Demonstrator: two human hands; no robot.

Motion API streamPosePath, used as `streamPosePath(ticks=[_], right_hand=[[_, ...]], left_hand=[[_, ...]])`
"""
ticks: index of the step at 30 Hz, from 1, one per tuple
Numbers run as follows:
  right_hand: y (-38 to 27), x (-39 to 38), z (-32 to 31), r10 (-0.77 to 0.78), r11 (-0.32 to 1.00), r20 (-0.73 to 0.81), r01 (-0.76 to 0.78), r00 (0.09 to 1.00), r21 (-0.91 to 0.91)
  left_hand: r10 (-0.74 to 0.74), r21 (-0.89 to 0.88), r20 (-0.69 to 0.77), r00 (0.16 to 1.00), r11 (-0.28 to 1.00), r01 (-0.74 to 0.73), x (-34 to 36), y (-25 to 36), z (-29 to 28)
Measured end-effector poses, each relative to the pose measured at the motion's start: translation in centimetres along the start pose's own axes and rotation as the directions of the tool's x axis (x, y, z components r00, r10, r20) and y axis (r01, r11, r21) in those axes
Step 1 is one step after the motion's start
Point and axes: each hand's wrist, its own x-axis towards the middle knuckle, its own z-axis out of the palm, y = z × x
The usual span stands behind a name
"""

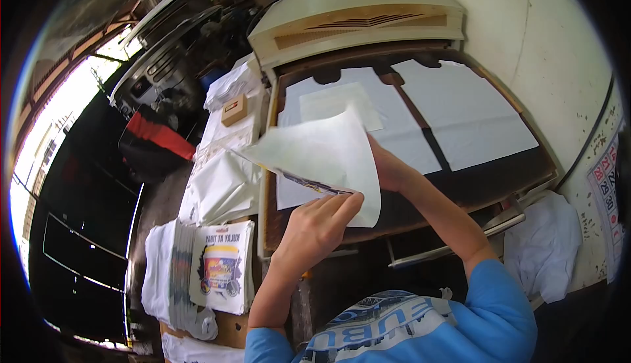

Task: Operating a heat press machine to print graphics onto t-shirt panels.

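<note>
A large white paper sheet (322, 146) is raised and curled over the near left part of the heat press. A strip of dark and yellow print shows along its folded-under edge. My left hand (319, 222) is closed, pinching the sheet's near edge between thumb and fingers. My right hand (389, 166) is at the sheet's right side, with its fingers hidden behind the paper. Below lie two white fabric pieces, the left one (414, 143) partly under the sheet and the right one (470, 113) flat on the dark press bed (473, 182). A paler sheet (328, 99) rests on the left piece.
The press's cream hood (361, 8) rises behind the bed, and a metal bar (460, 239) runs along its front. Left are crumpled white cloth (220, 185), a small brown box (234, 109), printed sheets (223, 268) and stacked white fabric (172, 277). White cloth (545, 245) hangs at right.
</note>
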Motion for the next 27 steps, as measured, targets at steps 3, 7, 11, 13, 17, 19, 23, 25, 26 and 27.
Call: streamPosePath(ticks=[3,7,11,13,17,19,23,25,26,27], right_hand=[[-4.5,-4.5,-6.2,0.004,1.000,-0.024,-0.004,1.000,0.030],[-12.0,-13.2,-15.1,0.036,0.960,-0.340,-0.127,0.940,-0.250],[-17.4,-19.2,-24.5,-0.130,0.876,-0.504,-0.139,0.854,-0.462],[-19.4,-21.6,-29.2,-0.228,0.836,-0.692,-0.227,0.685,-0.499],[-21.6,-26.1,-37.0,-0.344,0.832,-0.778,-0.213,0.526,-0.512],[-22.0,-27.4,-39.7,-0.398,0.837,-0.822,-0.205,0.406,-0.507],[-21.2,-29.6,-45.6,-0.395,0.831,-0.844,-0.251,0.363,-0.497],[-20.6,-30.4,-47.5,-0.353,0.848,-0.868,-0.272,0.349,-0.454],[-20.2,-30.8,-48.3,-0.349,0.849,-0.868,-0.274,0.352,-0.452],[-19.8,-31.2,-49.0,-0.332,0.878,-0.883,-0.234,0.332,-0.418]], left_hand=[[0.142,0.033,0.065,0.988,0.989,-0.144,4.4,0.8,4.9],[0.160,-0.025,0.024,0.987,0.987,-0.159,12.3,2.3,15.1],[0.113,-0.086,0.049,0.992,0.990,-0.109,19.2,3.9,23.5],[-0.031,-0.141,-0.052,0.998,0.990,0.023,21.7,4.1,28.7],[-0.624,-0.456,0.035,0.780,0.685,0.568,25.2,3.0,37.5],[-0.714,-0.505,0.089,0.695,0.569,0.649,26.0,2.0,40.9],[-0.795,-0.514,0.113,0.596,0.467,0.719,26.7,0.7,46.5],[-0.827,-0.440,0.103,0.552,0.460,0.771,26.6,0.4,48.0],[-0.830,-0.439,0.102,0.548,0.457,0.774,26.6,0.6,48.5],[-0.845,-0.470,0.164,0.510,0.387,0.793,26.5,0.8,49.1]])
